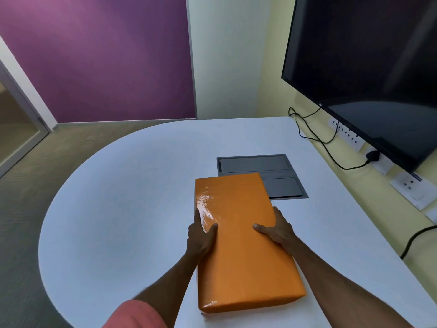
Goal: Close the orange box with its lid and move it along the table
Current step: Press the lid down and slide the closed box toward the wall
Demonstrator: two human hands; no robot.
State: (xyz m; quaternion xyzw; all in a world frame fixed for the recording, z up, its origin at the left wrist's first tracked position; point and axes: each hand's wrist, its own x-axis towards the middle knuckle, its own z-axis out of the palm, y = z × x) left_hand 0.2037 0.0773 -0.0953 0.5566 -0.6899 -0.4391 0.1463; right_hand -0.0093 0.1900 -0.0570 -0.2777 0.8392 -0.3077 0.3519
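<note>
A small pale logo stood on the lower bezel of the black screen [369,67], upper right; too small to read.

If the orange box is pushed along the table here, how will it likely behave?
The orange box looks flat and broad, so it should slide, not tip. Its glossy wrap may slip under the fingers. Straight edges suggest it is stiff.

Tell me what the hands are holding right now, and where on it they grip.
Both hands hold the orange box by its long sides near the middle: left hand on the left edge, right hand on the right, thumbs on top.
</note>
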